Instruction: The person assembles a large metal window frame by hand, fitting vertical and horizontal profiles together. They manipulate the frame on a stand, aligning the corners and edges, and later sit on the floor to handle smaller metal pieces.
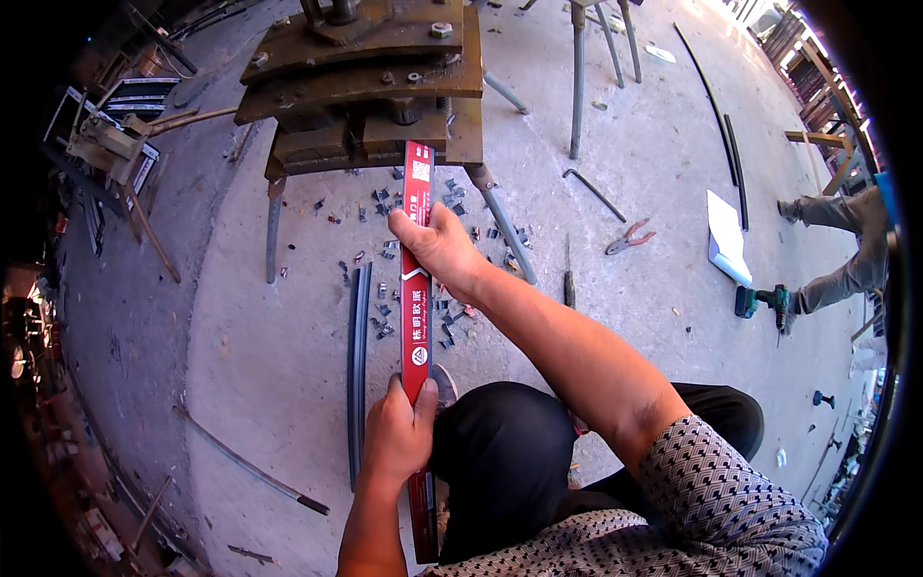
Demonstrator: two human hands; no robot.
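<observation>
A long, straight profile bar (415,322) covered in red printed film runs away from me. Its far end meets the lower part of a brown steel punch press (361,104); whether it sits inside the slot I cannot make out. My right hand (444,250) grips the bar near the press, thumb along one side. Nearer my body, my left hand (399,433) is closed round the same bar. The bar's near end passes beside my bent knee. Left of it, a dark grey profile (359,375) lies on the floor. Small cut metal pieces (383,310) are scattered under the press.
Pliers (630,238), a bent rod (594,195), a screwdriver (569,287) and a white sheet (728,240) lie to the right. A person's legs (836,240) are beside a cordless drill (764,304). A long metal lever (252,464) lies at left, below another machine (106,144).
</observation>
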